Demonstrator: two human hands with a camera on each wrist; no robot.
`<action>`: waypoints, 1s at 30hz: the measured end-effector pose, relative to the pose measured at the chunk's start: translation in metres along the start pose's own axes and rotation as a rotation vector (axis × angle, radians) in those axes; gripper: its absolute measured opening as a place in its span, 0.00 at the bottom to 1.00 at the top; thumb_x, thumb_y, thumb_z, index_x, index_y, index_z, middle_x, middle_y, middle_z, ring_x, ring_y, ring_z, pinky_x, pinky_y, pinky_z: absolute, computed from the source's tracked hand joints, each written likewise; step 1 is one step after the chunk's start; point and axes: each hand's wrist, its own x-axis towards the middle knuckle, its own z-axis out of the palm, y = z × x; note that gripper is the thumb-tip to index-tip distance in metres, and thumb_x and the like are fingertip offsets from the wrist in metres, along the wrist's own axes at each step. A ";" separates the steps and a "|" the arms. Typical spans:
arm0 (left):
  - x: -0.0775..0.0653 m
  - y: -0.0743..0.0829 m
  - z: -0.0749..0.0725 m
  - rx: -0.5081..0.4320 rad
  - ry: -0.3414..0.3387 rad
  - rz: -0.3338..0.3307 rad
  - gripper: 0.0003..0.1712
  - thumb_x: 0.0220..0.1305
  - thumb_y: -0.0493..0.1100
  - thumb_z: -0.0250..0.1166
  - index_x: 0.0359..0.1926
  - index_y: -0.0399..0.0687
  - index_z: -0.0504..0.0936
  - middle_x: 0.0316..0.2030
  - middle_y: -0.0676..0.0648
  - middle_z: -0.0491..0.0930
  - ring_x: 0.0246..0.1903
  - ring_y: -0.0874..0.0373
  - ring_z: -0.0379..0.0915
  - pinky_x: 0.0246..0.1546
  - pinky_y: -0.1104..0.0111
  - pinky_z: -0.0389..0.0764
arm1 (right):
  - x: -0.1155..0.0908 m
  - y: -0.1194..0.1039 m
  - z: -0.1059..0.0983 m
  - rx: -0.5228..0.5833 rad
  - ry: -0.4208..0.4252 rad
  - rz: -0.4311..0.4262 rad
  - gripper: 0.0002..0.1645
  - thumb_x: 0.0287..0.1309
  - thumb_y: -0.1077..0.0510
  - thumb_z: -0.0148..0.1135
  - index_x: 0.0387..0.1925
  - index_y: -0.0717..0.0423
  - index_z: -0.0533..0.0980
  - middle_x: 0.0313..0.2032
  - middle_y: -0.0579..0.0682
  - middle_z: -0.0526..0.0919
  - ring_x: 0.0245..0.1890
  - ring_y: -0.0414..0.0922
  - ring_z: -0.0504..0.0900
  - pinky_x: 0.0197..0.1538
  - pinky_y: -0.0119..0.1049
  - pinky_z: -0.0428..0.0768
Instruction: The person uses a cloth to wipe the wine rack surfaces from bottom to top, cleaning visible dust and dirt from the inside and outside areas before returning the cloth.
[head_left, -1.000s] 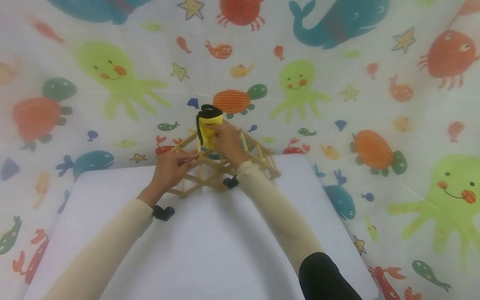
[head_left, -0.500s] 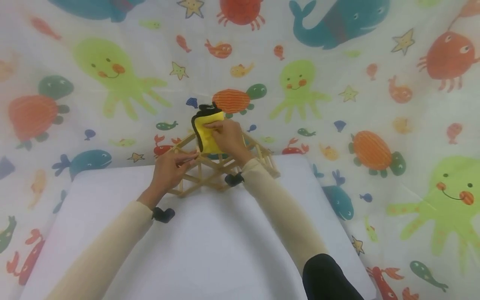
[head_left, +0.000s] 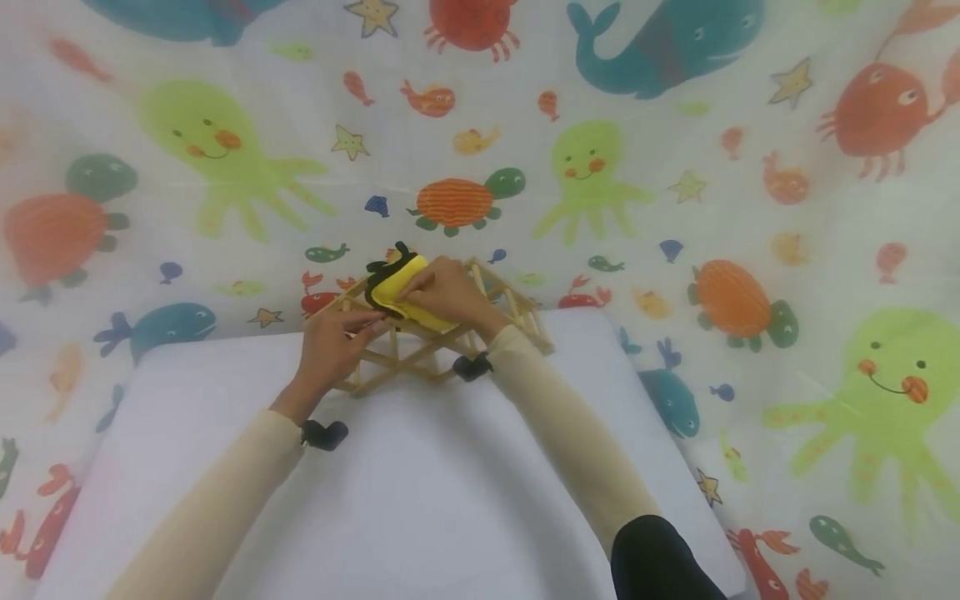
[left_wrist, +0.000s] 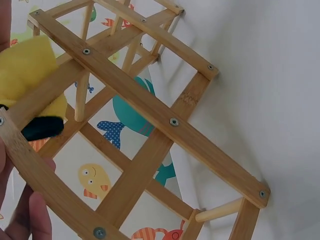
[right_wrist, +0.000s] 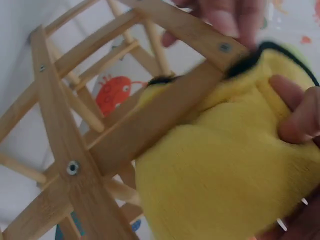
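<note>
A yellow cloth with black edging [head_left: 397, 283] lies bunched over the upper bars of a wooden lattice rack [head_left: 397, 367]. My right hand [head_left: 450, 292] pinches the cloth; in the right wrist view the cloth [right_wrist: 210, 165] drapes around a flat slat [right_wrist: 150, 122], partly behind it. My left hand [head_left: 330, 346] grips the rack's left upper corner. In the left wrist view, its fingers [left_wrist: 40, 217] curl around a slat end beside the cloth [left_wrist: 30, 65]. Screws join the crossing slats, and round dowels link the two sides.
The rack stands at the far edge of a white table [head_left: 420, 500]. Right behind it hangs a curtain [head_left: 630, 200] printed with sea animals. Small black wrist devices [head_left: 472, 367] hang below both wrists.
My right hand has moved slightly down, and the cloth has gone from standing upright above the rack to lying slanted across its upper bars. The left hand keeps its hold on the corner.
</note>
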 end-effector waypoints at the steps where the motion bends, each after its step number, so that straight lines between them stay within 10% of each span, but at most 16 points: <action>1: 0.000 -0.001 0.000 -0.005 0.004 -0.003 0.13 0.71 0.42 0.72 0.54 0.48 0.91 0.47 0.41 0.92 0.42 0.42 0.90 0.35 0.65 0.82 | 0.000 0.000 -0.002 0.019 0.028 0.002 0.08 0.65 0.57 0.71 0.38 0.41 0.93 0.40 0.39 0.94 0.39 0.38 0.85 0.44 0.29 0.78; 7: -0.002 -0.002 0.001 -0.067 -0.016 -0.042 0.16 0.74 0.46 0.70 0.60 0.59 0.89 0.53 0.46 0.91 0.44 0.45 0.89 0.28 0.68 0.76 | 0.004 -0.009 -0.003 0.113 0.256 -0.027 0.19 0.65 0.64 0.65 0.48 0.40 0.91 0.47 0.48 0.93 0.35 0.39 0.80 0.36 0.28 0.74; 12: -0.013 -0.006 0.001 -0.129 -0.002 -0.055 0.18 0.76 0.50 0.67 0.63 0.59 0.87 0.55 0.46 0.90 0.49 0.47 0.86 0.45 0.57 0.86 | 0.013 -0.024 0.003 0.260 0.332 -0.107 0.24 0.66 0.68 0.63 0.55 0.42 0.89 0.53 0.49 0.91 0.26 0.40 0.73 0.28 0.29 0.72; 23: -0.044 -0.026 0.000 -0.180 0.474 -0.113 0.10 0.67 0.44 0.76 0.46 0.46 0.93 0.38 0.42 0.93 0.28 0.80 0.75 0.30 0.85 0.72 | 0.033 -0.051 0.014 0.393 0.232 -0.147 0.23 0.70 0.64 0.68 0.61 0.41 0.86 0.64 0.47 0.85 0.39 0.39 0.74 0.36 0.27 0.74; 30: -0.061 -0.043 0.014 -0.170 0.431 -0.207 0.13 0.64 0.41 0.78 0.49 0.46 0.93 0.31 0.40 0.90 0.15 0.68 0.65 0.17 0.77 0.64 | 0.049 -0.056 0.035 0.311 0.140 -0.053 0.24 0.69 0.63 0.69 0.61 0.37 0.85 0.65 0.47 0.84 0.26 0.40 0.72 0.28 0.27 0.73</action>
